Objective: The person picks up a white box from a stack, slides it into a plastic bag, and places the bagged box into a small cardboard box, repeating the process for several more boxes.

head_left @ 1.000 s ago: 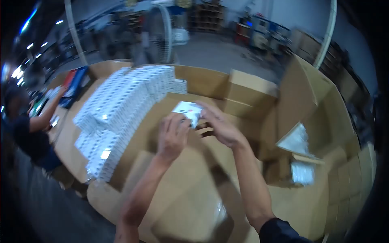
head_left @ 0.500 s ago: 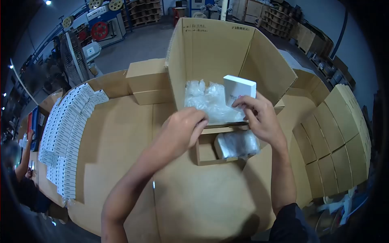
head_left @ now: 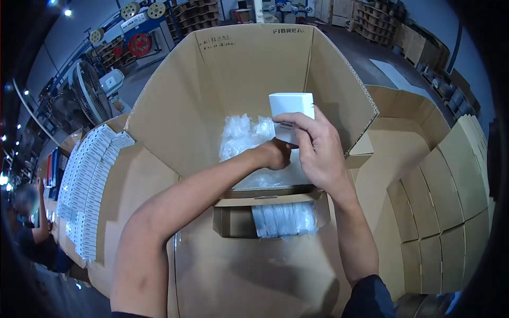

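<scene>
In my right hand [head_left: 318, 143] is a small white box [head_left: 292, 104], held upright between thumb and fingers above the large open carton [head_left: 254, 74]. My left hand [head_left: 279, 154] reaches into that carton just below the white box, its fingers curled. Whether it touches the box or grips anything is hidden. Clear plastic bags [head_left: 238, 135] lie inside the carton under both hands. In front stands a shallow open cardboard box [head_left: 233, 222] with a row of clear plastic packets [head_left: 283, 219] in its right part.
Stacked small white boxes [head_left: 87, 185] line the table's left side. Folded brown cartons [head_left: 442, 212] stand in rows on the right. Another person [head_left: 37, 228] sits at the far left, near a fan [head_left: 87, 90]. Machinery [head_left: 143, 32] is behind.
My left hand has moved right and into the carton, under the white box. My right hand has carried the white box slightly left. The view has shifted, bringing the carton nearer.
</scene>
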Available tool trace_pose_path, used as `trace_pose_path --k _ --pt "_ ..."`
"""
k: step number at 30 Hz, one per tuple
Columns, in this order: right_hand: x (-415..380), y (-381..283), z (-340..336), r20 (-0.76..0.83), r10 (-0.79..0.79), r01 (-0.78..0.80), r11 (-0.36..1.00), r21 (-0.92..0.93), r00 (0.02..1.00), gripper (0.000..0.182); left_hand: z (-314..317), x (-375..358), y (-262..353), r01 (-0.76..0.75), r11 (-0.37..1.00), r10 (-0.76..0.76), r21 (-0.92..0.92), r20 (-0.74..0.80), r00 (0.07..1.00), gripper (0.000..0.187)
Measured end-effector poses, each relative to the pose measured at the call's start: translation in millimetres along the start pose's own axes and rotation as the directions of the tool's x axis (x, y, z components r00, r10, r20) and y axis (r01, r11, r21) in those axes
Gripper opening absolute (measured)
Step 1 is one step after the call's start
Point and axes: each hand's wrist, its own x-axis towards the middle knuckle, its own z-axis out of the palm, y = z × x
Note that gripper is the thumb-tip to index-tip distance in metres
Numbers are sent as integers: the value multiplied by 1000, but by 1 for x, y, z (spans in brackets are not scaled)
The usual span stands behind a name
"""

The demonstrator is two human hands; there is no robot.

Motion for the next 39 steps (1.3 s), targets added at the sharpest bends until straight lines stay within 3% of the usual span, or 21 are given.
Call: trace_pose_path --k 2,6,8,11,13,15,17,18,20,23,25,27,29,31,34,35,38,39 --pt "-2 3 0 15 34 -35 999 29 999 35 21 14 -44 6 999 -5 -35 4 1000 50" --pt "-3 7 -2 -14 41 -40 997 72 999 34 -43 -25 26 217 976 -219 28 166 962 52" --pt "-1 0 -5 -20 14 -14 1000 -7 1000 32 -12 -26 21 13 998 -10 58 -63 998 45" --pt "1 1 -7 -33 36 -37 999 -32 999 30 9 -8 3 152 975 -175 164 131 976 36" --pt "1 3 -9 -4 87 -87 995 -43 996 29 -14 -15 9 167 983 -173 79 67 983 32" --pt "-1 7 -7 -33 42 -45 994 -102 999 26 -34 -30 8 158 987 -159 -12 -60 986 28" --pt "0 4 -7 -34 46 -49 994 -103 998 25 -53 -44 6 228 963 -247 -142 -138 959 26" --pt "2 2 -8 -56 3 -11 990 -140 998 26 -65 -52 8 255 945 -292 -207 -176 940 26" --pt "1 -2 -6 -98 -77 55 976 -208 992 29 -87 -83 30 162 937 -281 -310 -393 876 26" --pt "-3 -17 -7 -96 -85 69 985 -159 992 45 -115 -142 86 196 883 -401 -427 -467 788 25" --pt "-7 -30 -7 -6 -60 59 997 -39 998 57 -109 -175 109 86 879 -363 -469 -540 759 27" --pt "-17 -52 -2 131 -92 91 996 12 987 51 -104 -208 131 56 872 -354 -485 -548 758 26" --pt "-38 -82 2 218 -42 50 998 -27 975 40 -98 -235 150 -12 840 -389 -543 -618 683 24" --pt "-70 -101 12 200 28 -30 1000 7 979 29 -92 -262 162 -108 808 -429 -579 -705 565 26" --pt "-133 -115 39 123 152 -179 951 254 981 26 -53 -301 151 -341 513 -603 -788 -613 510 30" --pt "-159 -115 50 83 206 -222 910 351 975 26 -34 -305 161 -496 425 -651 -757 -637 414 32" --pt "-221 -121 69 -4 301 -295 936 190 953 28 11 -323 222 -628 165 -839 -760 -443 317 28" --pt "-239 -127 76 15 352 -345 905 249 936 27 30 -331 225 -549 241 -819 -801 -471 328 27"
